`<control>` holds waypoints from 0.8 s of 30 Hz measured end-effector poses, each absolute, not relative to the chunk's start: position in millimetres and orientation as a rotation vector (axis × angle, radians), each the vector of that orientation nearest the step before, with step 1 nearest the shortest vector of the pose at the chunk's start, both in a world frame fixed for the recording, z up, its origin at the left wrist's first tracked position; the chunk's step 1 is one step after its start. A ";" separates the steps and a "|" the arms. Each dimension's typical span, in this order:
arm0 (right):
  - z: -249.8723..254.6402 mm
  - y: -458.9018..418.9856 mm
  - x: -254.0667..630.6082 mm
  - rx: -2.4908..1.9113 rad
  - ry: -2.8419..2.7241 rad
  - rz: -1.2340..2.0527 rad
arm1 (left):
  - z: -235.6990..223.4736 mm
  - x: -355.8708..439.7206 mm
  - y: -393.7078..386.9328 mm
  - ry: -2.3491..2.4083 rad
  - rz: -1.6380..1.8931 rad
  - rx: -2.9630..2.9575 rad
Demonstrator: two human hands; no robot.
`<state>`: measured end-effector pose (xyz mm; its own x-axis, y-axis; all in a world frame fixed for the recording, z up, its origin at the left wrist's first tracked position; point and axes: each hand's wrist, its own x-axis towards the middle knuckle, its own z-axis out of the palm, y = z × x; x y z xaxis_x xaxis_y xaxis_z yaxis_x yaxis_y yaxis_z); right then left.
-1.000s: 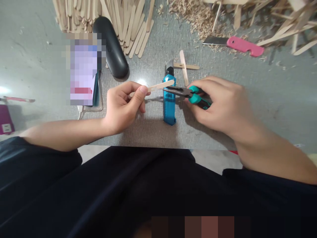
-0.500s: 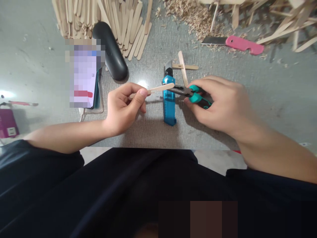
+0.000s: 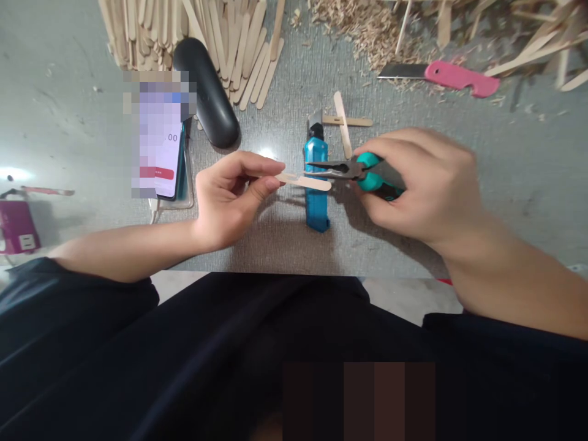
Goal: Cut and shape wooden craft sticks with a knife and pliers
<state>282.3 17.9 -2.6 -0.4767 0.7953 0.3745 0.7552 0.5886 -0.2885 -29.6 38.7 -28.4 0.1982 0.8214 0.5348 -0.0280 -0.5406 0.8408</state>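
Shift: the craft stick (image 3: 316, 184) has swung from rising rightward to sloping down toward its right end, and now shows below the plier jaws instead of across them.
Left hand (image 3: 229, 199): thumb and index finger pinch the craft stick, its free end pointing right over the blue utility knife (image 3: 316, 205); a narrow cut-out shows in the stick close to the fingertips.
Right hand (image 3: 425, 187): wrapped around the needle-nose pliers (image 3: 370, 177), with black and teal handles.
Plier jaws: parted slightly, pointing left above the blue utility knife, just beside the stick; whether they touch it, I cannot tell.
Hands: apart, facing each other near the front edge of the grey table (image 3: 275, 254).
Blue utility knife: flat on the table, blade at the far end.
Crossed sticks (image 3: 341, 116): one light, one darker and slotted, near that blade.
Far right: pink-handled knife (image 3: 462, 79), blade pointing left, by wood shavings (image 3: 358, 30) and a jumble of sticks (image 3: 539, 46).
Far left: pile of craft sticks (image 3: 239, 46), with a black case (image 3: 206, 92) against it.
Left side: phone (image 3: 168, 150), partly blurred, with a white cable (image 3: 154, 211); purple box (image 3: 16, 223) beyond.
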 end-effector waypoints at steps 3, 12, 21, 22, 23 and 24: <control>-4.4 19.6 284.6 -1.230 -2.406 0.090 | -28.0 -28.9 38.8 0.761 1.411 1.696; -6.3 18.8 285.3 -1.237 -2.415 0.101 | -29.8 -24.6 38.7 0.783 1.382 1.523; -7.4 18.4 285.2 -1.280 -2.399 0.201 | -37.4 -27.9 37.0 0.917 1.367 1.383; -7.1 18.1 285.0 -1.278 -2.400 0.193 | -37.8 -28.1 37.4 0.899 1.360 1.393; -7.0 17.9 284.8 -1.266 -2.397 0.173 | -38.0 -28.2 37.7 0.877 1.353 1.406; -7.1 17.8 284.7 -1.260 -2.396 0.159 | -38.0 -28.2 38.0 0.853 1.346 1.421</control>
